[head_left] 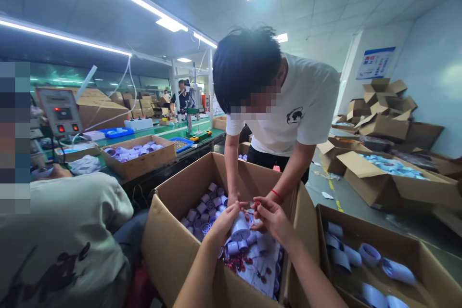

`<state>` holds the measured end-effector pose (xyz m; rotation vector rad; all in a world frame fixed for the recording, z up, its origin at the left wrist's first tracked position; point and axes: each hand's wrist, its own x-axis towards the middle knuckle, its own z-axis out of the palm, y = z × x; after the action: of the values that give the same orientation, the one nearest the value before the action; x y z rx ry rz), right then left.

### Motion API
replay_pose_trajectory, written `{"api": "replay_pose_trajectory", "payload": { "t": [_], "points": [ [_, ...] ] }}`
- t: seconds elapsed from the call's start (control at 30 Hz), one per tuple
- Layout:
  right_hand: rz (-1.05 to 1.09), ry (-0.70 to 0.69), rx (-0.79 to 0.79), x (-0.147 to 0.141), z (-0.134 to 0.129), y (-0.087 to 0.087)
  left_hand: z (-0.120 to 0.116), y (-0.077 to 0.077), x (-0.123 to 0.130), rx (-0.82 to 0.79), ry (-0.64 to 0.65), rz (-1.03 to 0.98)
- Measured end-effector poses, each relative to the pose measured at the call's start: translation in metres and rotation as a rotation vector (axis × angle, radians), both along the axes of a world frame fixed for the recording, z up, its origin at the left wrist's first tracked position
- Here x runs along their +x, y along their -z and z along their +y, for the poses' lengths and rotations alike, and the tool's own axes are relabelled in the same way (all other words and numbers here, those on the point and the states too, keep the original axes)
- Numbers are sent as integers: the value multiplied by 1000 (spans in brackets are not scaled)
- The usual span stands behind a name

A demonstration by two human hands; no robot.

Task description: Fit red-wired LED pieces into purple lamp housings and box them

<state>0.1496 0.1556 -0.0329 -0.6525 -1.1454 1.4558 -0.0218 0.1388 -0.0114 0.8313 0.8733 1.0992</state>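
My left hand (223, 224) is closed around a white plastic cylinder (240, 227), held over a large cardboard box (180, 245). A small red part (257, 203) is pinched between the fingertips of my right hand (276, 219), just right of the cylinder and apart from it. Below my hands, many white cylindrical pieces (211, 204) fill the box. Loose red parts (236, 263) lie on a pale sheet (254, 272) near its front. A co-worker's hands reach in right behind mine and are partly hidden.
A person in a white shirt (310, 91) bends over the box's far side. At right stands a cardboard box (418, 245) with several white cylinders. Another person sits close at left. A carton (126, 166) of white parts rests on the green workbench (162, 132).
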Motion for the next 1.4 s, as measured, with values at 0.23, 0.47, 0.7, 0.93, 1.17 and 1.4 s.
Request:
{"api": "replay_pose_trajectory", "payload": {
  "t": [0.23, 0.47, 0.7, 0.93, 1.17, 1.4],
  "points": [
    [-44, 9, 42, 11, -5, 10, 13, 11, 0, 102, -69, 96],
    [-107, -1, 57, 30, -13, 0, 1, 1, 1, 131, 100, 36],
    [-211, -32, 41, 25, -21, -9, -12, -7, -3, 165, 264, 23],
    [-219, 65, 26, 31, -26, -13, -7, -2, -3, 177, 223, -32],
    [-31, 170, -59, 27, -55, -21, -8, -3, -3, 165, 232, -126],
    [193, 230, -173, 43, -96, -39, -27, 3, -10, 83, 41, -192]
  ]
}}
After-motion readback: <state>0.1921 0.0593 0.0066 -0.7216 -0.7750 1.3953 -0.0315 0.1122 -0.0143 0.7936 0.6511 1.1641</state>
